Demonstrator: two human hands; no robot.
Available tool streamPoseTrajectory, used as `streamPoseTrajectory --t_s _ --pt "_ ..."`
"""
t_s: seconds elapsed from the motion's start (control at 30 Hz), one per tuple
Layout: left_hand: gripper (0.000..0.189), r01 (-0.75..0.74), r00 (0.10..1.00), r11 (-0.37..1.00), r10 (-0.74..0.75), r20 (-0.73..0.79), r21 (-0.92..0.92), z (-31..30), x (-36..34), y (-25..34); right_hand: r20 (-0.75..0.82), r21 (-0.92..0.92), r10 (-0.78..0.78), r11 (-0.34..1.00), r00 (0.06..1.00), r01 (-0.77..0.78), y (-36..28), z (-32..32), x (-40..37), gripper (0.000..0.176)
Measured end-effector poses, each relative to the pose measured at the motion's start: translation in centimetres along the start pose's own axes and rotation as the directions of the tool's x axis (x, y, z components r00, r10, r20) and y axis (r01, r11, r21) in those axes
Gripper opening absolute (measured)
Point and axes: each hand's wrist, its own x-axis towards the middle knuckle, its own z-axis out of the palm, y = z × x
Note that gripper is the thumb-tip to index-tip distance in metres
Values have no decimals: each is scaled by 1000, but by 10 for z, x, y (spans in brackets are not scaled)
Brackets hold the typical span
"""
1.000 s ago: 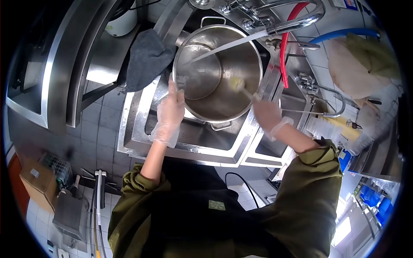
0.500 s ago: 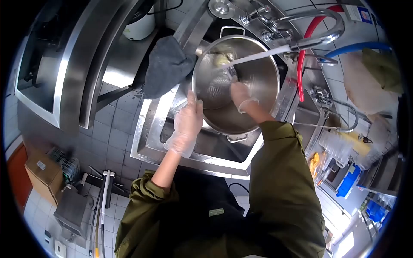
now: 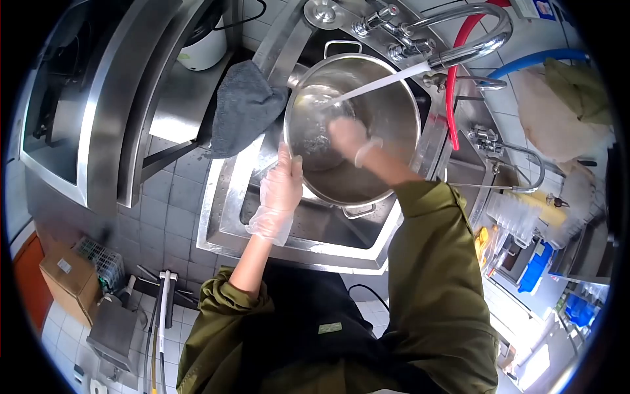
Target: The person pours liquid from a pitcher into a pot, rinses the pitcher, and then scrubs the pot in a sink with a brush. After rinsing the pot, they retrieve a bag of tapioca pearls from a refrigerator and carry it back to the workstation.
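Note:
A large steel stockpot (image 3: 397, 141) with two loop handles sits tilted in the sink (image 3: 226, 226). My gloved left hand (image 3: 279, 190) grips its near-left rim. Inside the pot is my gloved right hand (image 3: 348, 138), smeared by motion, so its fingers and anything in them cannot be made out. From the gooseneck faucet (image 3: 482, 49) a stream of water (image 3: 380, 85) pours into the pot and splashes on its inner wall. Some shallow water lies in the pot, with a faint yellowish patch near the splash.
A dark grey cloth (image 3: 243, 108) hangs over the sink's left edge. Behind the pot are faucet knobs (image 3: 387, 13), a red hose (image 3: 453, 98) and a blue hose (image 3: 538, 62). A steel appliance (image 3: 98, 111) stands left. Plastic containers (image 3: 515, 217) sit at right.
My right hand has moved up and left inside the pot, nearer the water stream. My left hand stays on the rim. The view has shifted slightly.

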Motion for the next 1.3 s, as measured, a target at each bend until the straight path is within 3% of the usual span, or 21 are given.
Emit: streamPoseTrajectory --t_s 0.07,0.13,0.17,0.23,0.3,0.33,0.4,0.43,0.5,0.57,0.67,0.73,0.8,0.87,0.93,1.0,1.03,1.13,1.2,1.27,1.3 --pt "44 36 999 999 -36 25 -2 -1 0 -1 30 216 -237 950 971 225 -9 22 -43 16" --pt "44 50 998 999 -50 32 -2 -3 -1 -4 408 56 -324 942 854 331 18 7 -80 20" --pt "43 45 999 999 -45 28 -3 -4 -3 -6 -6 -70 -413 909 911 412 53 13 -84 21" --pt "44 60 998 998 -60 33 -18 -6 -5 -3 -16 -199 -289 939 957 280 78 -42 -73 22" --pt "44 97 994 994 -94 53 -50 -8 -4 3 241 -335 30 941 970 54 67 -119 -55 24" --pt "45 87 995 994 -84 53 -62 -7 -2 3 101 -417 75 909 992 -26 61 -127 -45 26" --pt "46 74 996 994 -70 51 -82 -5 1 2 -165 -296 -379 900 911 321 40 -98 -55 29" --pt "46 65 997 997 -63 47 -50 -6 1 3 -5 -170 -357 921 934 351 11 -103 -75 31" --pt "45 51 998 999 -52 47 17 -9 -2 4 334 -100 -353 909 874 406 16 -97 -109 29" --pt "44 44 998 999 -45 47 12 -9 -4 2 432 -174 -246 921 867 348 60 -106 -126 24" --pt "46 3 999 1000 -2 44 -16 -5 -1 0 201 -376 78 927 976 3 99 -147 -85 15" --pt "48 -1 999 1000 2 48 -28 -4 3 -1 -10 -395 3 919 1000 -6 63 -144 -65 14" --pt "50 32 997 999 -29 70 -29 -3 1 -1 4 -218 -244 946 970 239 33 -110 -63 16" --pt "54 124 983 992 -126 132 22 -12 4 10 148 37 -304 953 941 302 5 -68 -80 18" --pt "55 124 985 992 -126 120 19 -9 0 7 -162 -37 -284 959 945 282 57 17 -90 21" --pt "54 72 994 997 -73 86 12 -6 -1 3 -197 -8 -31 1000 980 30 70 -1 -93 21" --pt "53 55 996 998 -56 68 18 -3 0 0 -67 29 205 979 976 -203 64 -45 -81 20" --pt "49 76 995 997 -78 57 30 -4 1 5 43 -173 15 985 999 -8 80 -5 -29 14" --pt "48 118 988 991 -123 97 56 -10 3 11 -21 202 195 961 981 -187 29 10 -13 12" --pt "48 27 999 999 -29 46 45 -6 2 2 203 332 -148 940 968 74 3 27 -16 19" --pt "48 55 997 998 -57 56 36 -8 1 2 267 207 -166 972 949 112 -1 10 -24 18"
